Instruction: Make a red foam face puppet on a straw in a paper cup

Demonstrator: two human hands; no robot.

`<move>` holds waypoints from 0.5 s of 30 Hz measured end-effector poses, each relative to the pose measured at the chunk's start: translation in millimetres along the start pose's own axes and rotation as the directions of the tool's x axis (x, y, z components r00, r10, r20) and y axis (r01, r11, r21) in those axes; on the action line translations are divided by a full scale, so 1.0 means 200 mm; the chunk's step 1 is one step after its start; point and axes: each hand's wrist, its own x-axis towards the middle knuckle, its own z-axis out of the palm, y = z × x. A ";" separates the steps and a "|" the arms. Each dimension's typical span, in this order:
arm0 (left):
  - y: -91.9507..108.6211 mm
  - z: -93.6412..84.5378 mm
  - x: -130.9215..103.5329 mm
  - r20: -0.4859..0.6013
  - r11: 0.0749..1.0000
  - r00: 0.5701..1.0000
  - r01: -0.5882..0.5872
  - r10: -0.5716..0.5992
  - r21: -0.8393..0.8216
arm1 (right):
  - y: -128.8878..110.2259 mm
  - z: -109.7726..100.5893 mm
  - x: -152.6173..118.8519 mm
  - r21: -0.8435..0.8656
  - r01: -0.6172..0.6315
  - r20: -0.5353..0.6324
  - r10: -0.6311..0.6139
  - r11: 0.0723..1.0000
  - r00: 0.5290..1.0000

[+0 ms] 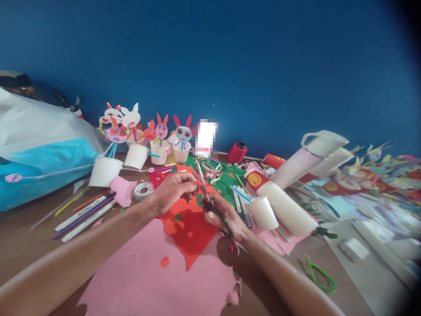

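My right hand [223, 213] is closed around the black-handled scissors [202, 182], whose blades point up and away from me. Left of the blades, my left hand [177, 191] pinches a small piece of orange-red paper [198, 183], mostly hidden by the fingers. Below both hands lies an orange-red paper sheet [190, 237] with a pointed lower corner. It rests on a large pink paper sheet [154, 281] with scalloped cut edges. A small orange paper disc [165, 262] and a green paper disc [178, 217] lie loose on the sheets.
Paper cups with rabbit-faced straws [180, 151] stand along the blue wall. A tape roll [143, 190] and several markers [82, 219] lie left. On the right are a stack of paper cups [289, 208], a pitcher [307, 158] and a green pipe cleaner [320, 276].
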 end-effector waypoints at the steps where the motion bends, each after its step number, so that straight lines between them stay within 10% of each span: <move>1: 0.00 0.00 0.00 0.002 1.000 1.000 -0.001 0.001 0.002 | 0.00 0.00 0.00 -0.002 -0.004 -0.005 0.004 1.000 1.000; 15: 0.00 0.01 -0.01 -0.005 0.998 1.000 -0.012 0.013 0.056 | 0.00 0.01 0.00 -0.032 -0.025 -0.074 0.022 0.999 0.997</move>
